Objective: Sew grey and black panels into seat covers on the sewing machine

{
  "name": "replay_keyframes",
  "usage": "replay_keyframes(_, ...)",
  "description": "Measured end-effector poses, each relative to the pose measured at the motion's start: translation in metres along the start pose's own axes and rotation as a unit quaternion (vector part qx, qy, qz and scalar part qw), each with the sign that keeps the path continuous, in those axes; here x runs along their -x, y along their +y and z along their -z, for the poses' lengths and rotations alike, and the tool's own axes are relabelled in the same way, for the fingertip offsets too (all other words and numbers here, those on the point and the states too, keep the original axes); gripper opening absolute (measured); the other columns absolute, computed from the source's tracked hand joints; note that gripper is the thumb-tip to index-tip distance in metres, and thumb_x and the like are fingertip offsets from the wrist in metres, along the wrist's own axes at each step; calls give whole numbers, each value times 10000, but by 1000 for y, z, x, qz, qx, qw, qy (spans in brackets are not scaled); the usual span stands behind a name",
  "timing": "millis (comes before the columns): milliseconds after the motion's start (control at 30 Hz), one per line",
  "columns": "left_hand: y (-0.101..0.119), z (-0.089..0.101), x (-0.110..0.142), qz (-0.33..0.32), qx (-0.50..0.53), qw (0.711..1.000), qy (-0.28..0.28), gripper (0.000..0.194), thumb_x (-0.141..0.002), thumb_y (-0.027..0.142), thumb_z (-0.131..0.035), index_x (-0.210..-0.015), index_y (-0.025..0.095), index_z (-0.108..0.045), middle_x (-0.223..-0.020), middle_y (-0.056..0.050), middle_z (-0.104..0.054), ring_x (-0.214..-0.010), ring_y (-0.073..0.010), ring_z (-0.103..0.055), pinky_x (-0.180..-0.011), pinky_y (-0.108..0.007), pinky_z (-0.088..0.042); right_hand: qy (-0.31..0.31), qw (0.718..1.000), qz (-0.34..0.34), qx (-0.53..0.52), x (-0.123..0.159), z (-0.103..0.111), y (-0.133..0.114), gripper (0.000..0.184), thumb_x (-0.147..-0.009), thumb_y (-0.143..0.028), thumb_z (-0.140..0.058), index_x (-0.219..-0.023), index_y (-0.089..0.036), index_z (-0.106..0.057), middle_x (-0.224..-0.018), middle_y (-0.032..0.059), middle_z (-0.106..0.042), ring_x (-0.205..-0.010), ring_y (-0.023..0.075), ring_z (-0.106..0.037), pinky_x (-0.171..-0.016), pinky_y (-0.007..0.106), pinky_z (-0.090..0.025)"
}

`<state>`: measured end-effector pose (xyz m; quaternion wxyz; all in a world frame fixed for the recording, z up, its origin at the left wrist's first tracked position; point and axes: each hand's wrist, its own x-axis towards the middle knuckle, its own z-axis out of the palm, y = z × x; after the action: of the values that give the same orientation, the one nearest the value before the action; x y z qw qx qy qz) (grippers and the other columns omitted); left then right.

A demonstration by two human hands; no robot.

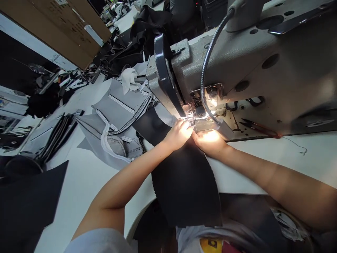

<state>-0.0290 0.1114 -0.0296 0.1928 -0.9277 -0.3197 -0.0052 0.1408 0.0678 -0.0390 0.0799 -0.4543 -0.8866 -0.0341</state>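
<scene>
Pinched black cloth (185, 186) by the sewing machine (237, 66) with narrow fingers of the left hand (180, 133); touched its edge with the right hand (212, 143), could not tell if gripping. Lay over the worktop (81, 189) front. Looked light, bendy: best held flat near the edges.

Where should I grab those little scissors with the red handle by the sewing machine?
Probably by the red handle, coming from the person's side, at the right. That end lies at the near edge, while the scissors' dark, pointed blades aim left, toward the right hand. The sewing machine rises behind, so reaching from there looks harder.
</scene>
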Motion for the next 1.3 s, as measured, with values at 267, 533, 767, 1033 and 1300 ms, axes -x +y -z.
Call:
replay_keyframes(267,5,1,-1,13,-5,1000,-7,294,-976,148,-382,-950,114,-673,-932,-119,-637,-931,-246,-581,-868,-371,-446,21,1000,-5,15,2,-6,-1,399,-915,-47,-299,-987,-78,-690,-675,107,-655,-600,181,-588,-529,283,-321)
replay_keyframes(533,4,0,-1,8,-14,1000,-4,315,-977,144,-374,-901,117,-678,-926,-108,-636,-937,-253,-583,-864,-358,-450,-4,999,-39,9,1,-8,-4,464,-934,-68,-237,-1121,-73,-661,-754,138,-689,-659,220,-633,-538,298,-363)
replay_keyframes(767,-5,4,9,-2,44,999,15,278,-968,184,-425,-1045,147,-689,-1030,-111,-648,-1001,-246,-574,-915,-376,-450,22,1000,9,-11,16,-2,4,432,-927,-77,-304,-1217,-64,-623,-855,168,-689,-777,254,-651,-692,363,-502)
replay_keyframes(1033,-107,6,109,442,106,885,-101,1008,-731,480,-734,-1501,80,-221,-1478,-293,-339,-1327,-423,-393,-1033,-512,-374,33,959,257,-119,15,7,-1,359,-921,-104,-420,-1162,-196,-670,-1245,112,-614,-1145,221,-574,-961,353,-472)
replay_keyframes(1300,-151,-4,130,428,117,883,-153,370,-795,277,-641,-1092,58,-605,-1098,-201,-676,-1026,-307,-642,-862,-377,-504,-38,987,88,-132,-78,-23,-61,760,-888,-595,-535,-1522,-239,-313,-1554,238,-268,-1422,397,-291,-1105,512,-333)
